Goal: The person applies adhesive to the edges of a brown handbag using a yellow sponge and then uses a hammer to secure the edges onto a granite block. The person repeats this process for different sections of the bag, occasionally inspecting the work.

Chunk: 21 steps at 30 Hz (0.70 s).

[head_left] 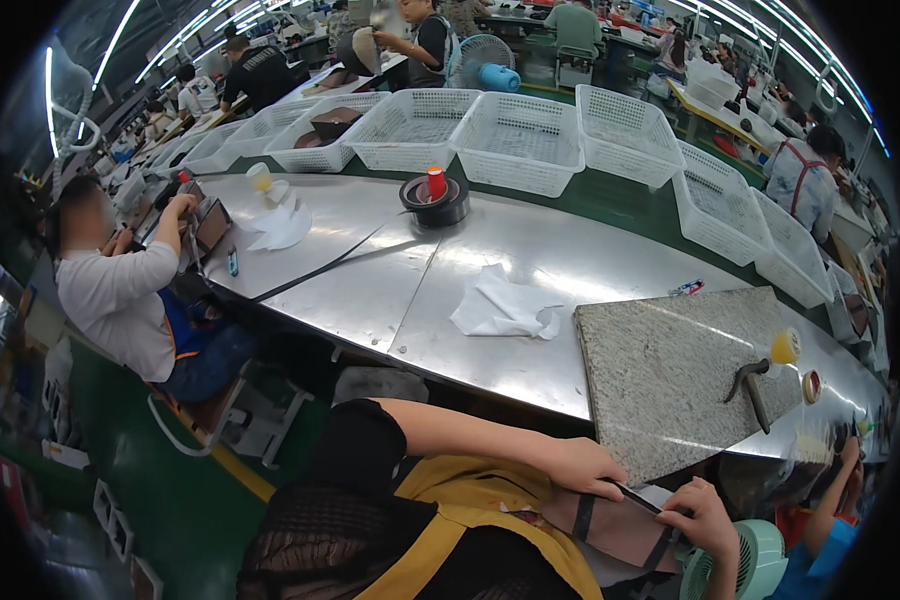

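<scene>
My left hand (592,467) is closed on one end of a narrow dark strip (638,499), just off the near edge of a grey stone slab (670,360). At the strip's other end, my right hand (705,517) pinches with its thumb and fingers. Below both hands, a pinkish-brown flat panel (620,528) with dark bands across it lies over my lap, against my yellow apron (470,490). Whether the strip is part of the panel's edge, I cannot tell. On the slab rests a hammer (756,398) with a curved dark head.
A metal worktable (370,300) carries a white cloth (505,305), a black strip roll (440,212) topped by a red spool (436,183), a yellow-topped pot (785,346) and a tape roll (811,387). White baskets (520,140) line its far side. Co-workers sit left and right; a green fan (745,560) stands beside me.
</scene>
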{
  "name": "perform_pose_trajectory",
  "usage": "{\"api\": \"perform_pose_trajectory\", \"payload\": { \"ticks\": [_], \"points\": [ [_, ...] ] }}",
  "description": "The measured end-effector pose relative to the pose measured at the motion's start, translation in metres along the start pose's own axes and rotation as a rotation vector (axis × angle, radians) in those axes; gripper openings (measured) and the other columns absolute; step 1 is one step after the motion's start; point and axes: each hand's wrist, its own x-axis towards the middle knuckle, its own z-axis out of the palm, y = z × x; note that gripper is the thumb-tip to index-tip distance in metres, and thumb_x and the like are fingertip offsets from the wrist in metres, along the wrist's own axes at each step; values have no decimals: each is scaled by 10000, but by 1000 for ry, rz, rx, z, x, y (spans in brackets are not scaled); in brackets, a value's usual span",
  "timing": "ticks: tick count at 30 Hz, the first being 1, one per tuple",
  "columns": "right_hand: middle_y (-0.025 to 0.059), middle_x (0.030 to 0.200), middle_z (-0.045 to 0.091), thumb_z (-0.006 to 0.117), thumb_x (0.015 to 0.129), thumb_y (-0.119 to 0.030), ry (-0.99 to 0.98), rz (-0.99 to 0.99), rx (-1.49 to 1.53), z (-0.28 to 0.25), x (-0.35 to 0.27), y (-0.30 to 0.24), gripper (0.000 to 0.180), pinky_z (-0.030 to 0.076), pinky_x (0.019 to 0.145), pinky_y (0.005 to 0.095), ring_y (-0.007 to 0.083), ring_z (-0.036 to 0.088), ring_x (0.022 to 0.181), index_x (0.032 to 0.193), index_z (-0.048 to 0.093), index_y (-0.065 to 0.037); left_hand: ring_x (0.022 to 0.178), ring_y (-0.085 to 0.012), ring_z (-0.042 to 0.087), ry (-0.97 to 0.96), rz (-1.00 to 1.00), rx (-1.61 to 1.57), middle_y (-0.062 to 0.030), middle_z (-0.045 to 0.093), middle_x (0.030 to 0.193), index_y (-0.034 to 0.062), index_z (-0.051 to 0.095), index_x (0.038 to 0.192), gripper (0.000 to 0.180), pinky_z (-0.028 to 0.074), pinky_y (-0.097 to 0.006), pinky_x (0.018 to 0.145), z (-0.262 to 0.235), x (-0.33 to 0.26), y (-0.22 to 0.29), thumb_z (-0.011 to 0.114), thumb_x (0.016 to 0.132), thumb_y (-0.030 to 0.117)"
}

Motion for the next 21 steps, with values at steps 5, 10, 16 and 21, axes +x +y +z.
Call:
{"api": "perform_pose_trajectory", "payload": {
  "ticks": [5,10,16,21],
  "points": [
    [24,738,611,758,677,-169,139,96,-31,21,10,-22,145,374,786,348,230,521,821,736,660,-80,754,-378,592,21,-10,-32,-189,606,769,56,583,921,400,451,-432,649,2,-11,-26,477,939,441],
    [59,792,623,743,674,-117,93,195,272,26,-13,-32,148,416,827,361,250,556,922,773,655,-51,749,-394,595,-61,55,-112,-182,633,780,65,596,992,390,458,-452,679,13,-12,-15,465,946,429],
    [51,769,602,748,692,-156,102,215,-112,43,-13,-1,159,378,899,435,284,536,958,749,637,-58,754,-408,585,15,48,184,-189,614,740,64,582,920,402,461,-462,711,44,11,-40,457,937,446],
    [49,763,593,739,694,-142,266,116,-79,65,4,-11,157,368,877,403,280,530,926,761,618,-68,812,-347,571,49,-57,183,-145,611,765,67,589,886,377,441,-421,771,17,-10,-52,517,910,437]
  ]
}}
